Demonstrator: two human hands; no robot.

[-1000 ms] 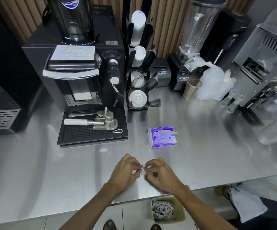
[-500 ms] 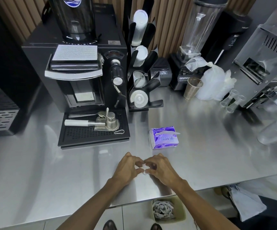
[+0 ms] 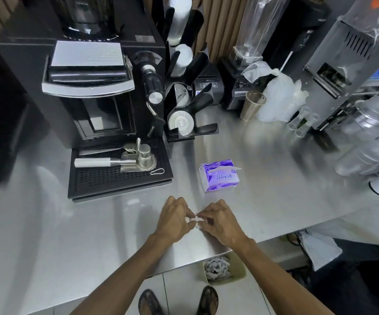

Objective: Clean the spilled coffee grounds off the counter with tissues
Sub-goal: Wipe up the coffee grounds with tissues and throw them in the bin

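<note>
A small white scrap of tissue [image 3: 194, 220] is pinched between the fingers [image 3: 189, 213] of my left hand [image 3: 175, 220] and right hand [image 3: 220, 223], low over the surface [image 3: 47, 235] near its front edge. Over the last second both hands have barely shifted and are still bunching it up. I can make out no grounds here, so I judge the wiping nearly done. The tissue pack [image 3: 219, 176] lies just beyond, and the bin [image 3: 240, 272] of used tissues waits below.
</note>
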